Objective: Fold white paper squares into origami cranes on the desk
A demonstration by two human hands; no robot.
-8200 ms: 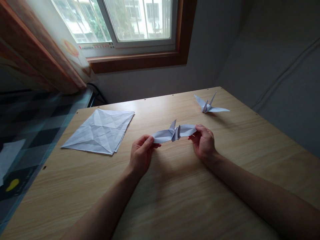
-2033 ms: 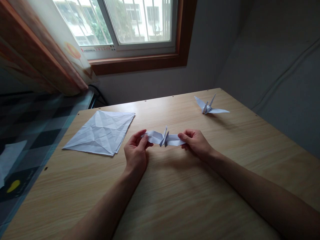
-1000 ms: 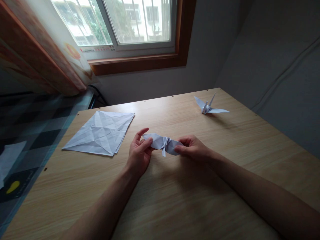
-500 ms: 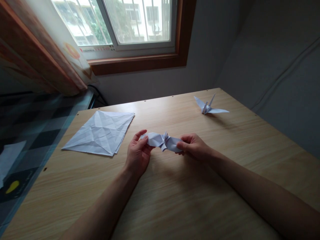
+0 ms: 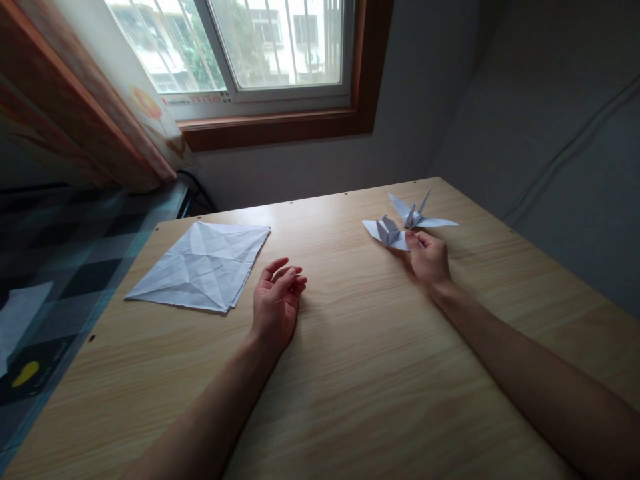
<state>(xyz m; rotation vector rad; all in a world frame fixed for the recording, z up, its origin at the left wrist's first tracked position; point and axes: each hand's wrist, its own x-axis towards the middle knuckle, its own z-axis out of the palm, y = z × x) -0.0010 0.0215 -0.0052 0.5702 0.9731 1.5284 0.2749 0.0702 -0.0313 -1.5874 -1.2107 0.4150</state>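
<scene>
In the head view, the right hand (image 5: pixel 431 259) pinches one wing of a white folded-paper bird (image 5: pixel 387 231), which extends left of the grip, its creased middle standing up between flattish spread wings. Just beyond that grip stands a sharp-winged white paper crane (image 5: pixel 416 217); the left hand (image 5: pixel 277 300) curls loosely, slack and free.

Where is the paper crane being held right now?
In the head view, the held crane is right of centre, pinched in the right hand, just left of and nearer the camera than the other crane on the table.
</scene>
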